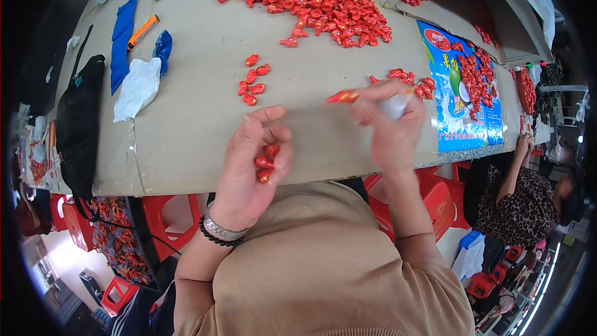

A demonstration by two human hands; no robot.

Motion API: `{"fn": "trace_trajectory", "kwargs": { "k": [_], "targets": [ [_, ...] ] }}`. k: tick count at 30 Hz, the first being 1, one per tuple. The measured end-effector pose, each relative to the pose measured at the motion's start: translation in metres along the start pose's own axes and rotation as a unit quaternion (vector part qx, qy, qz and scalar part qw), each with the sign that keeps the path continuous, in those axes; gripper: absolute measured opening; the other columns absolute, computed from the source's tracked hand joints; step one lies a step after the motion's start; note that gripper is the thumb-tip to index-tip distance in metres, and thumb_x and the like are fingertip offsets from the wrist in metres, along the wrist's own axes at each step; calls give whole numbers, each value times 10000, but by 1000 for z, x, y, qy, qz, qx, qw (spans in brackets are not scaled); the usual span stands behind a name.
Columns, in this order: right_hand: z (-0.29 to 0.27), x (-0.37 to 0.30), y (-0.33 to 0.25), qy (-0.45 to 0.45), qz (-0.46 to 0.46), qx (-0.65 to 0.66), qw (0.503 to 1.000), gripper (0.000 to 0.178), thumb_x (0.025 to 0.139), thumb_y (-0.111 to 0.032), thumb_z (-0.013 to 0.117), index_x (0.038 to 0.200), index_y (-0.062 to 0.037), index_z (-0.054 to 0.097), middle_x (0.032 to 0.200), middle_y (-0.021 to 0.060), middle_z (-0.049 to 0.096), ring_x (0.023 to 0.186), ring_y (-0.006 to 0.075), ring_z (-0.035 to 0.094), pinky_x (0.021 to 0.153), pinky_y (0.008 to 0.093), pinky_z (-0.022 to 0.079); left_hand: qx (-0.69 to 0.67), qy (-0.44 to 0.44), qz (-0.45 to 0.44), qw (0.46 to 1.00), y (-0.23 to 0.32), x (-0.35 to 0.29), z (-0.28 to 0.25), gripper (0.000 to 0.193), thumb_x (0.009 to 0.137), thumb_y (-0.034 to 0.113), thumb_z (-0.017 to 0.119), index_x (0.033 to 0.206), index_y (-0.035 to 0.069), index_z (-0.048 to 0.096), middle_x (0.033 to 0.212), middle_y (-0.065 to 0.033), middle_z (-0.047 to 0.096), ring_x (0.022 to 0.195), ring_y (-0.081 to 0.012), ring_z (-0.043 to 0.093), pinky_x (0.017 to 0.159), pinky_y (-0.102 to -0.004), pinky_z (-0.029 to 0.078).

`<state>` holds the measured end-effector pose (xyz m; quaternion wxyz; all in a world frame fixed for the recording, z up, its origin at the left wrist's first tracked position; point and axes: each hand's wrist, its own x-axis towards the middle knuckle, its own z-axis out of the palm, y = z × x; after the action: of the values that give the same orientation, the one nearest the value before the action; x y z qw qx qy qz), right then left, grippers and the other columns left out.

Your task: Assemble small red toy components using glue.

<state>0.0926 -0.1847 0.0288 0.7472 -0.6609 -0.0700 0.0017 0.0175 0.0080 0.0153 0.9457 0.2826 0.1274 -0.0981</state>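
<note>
My left hand (239, 165) is palm up above the table's near edge, its fingers curled around several small glossy red pieces (265, 163). To its right, my right hand (398, 130), blurred by motion, pinches a red piece (342, 96) that points left. Something white (393, 107) is also tucked in that hand; its kind is too smeared to tell. Beyond my left hand lies a short row of red pieces (251, 76). A few more red pieces (426, 89) lie beside my right hand. At the far side spreads a large heap of red pieces (317, 0).
A blue printed sheet (444, 106) with red pieces on it lies to the right, near an open cardboard box (460, 15). At left are a white cloth (137, 90), an orange box (143, 32), a blue strip (123, 40) and a black bag (81, 124). Another person (519, 196) sits at right.
</note>
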Motion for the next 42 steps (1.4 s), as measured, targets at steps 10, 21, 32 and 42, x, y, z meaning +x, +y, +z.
{"fn": "trace_trajectory", "kwargs": {
  "k": [10,21,32,42],
  "targets": [
    [-87,46,5,168,46,-292,940,86,806,-36,675,872,18,671,743,46,653,615,78,585,520,194,416,-40,2,-34,999,24,4,-6,144,906,43,544,1041,33,593,1060,-113,623,949,-206,623,501,-223,402],
    [-45,28,-15,77,-1,-204,976,236,799,13,651,1028,-16,603,816,26,639,659,56,533,559,181,406,-105,-31,-54,993,11,8,-17,236,970,218,534,1087,19,582,1001,-83,637,622,-99,483,417,-188,328],
    [24,1,-11,-155,-103,-259,948,280,734,63,663,1001,-14,625,981,87,553,882,192,555,762,282,469,-143,-11,-59,988,10,4,-21,283,978,336,505,1004,68,589,873,-35,611,614,-98,440,418,-200,302],
    [24,-9,-1,-117,-263,-253,924,332,636,59,777,934,1,644,909,111,686,802,238,662,673,302,521,-170,50,-67,982,9,2,-12,357,1000,411,394,935,66,463,825,-15,446,606,-93,383,394,-199,303]
  ]
}}
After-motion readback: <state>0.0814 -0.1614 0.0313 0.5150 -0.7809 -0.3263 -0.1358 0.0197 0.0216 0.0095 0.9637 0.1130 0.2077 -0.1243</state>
